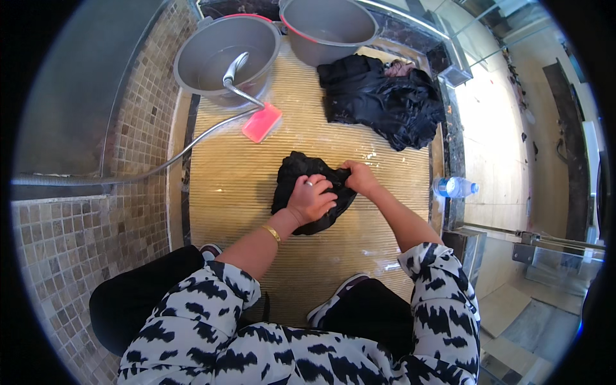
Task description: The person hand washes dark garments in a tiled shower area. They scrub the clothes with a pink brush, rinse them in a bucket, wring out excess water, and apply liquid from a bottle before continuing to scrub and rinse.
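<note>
A bunched black cloth (332, 216) lies on the ribbed, wet floor before me. My left hand (312, 199), with a ring on one finger and a gold-coloured band at the wrist, rests on top of it with bent fingers; whether it grips the fabric is unclear. At the cloth's upper right edge my right hand (358, 177) pinches a fold between thumb and fingers. A larger heap of wet black clothing (380, 101) lies beyond, to the upper right, with a pinkish piece of fabric (398, 69) at its back.
Two grey tubs (192, 72) (332, 48) stand at the back. A shower head (236, 67) hangs in the left tub, its metal hose (202, 137) running left. A pink block or brush (262, 122) lies nearby. A plastic bottle (455, 187) lies on the right ledge.
</note>
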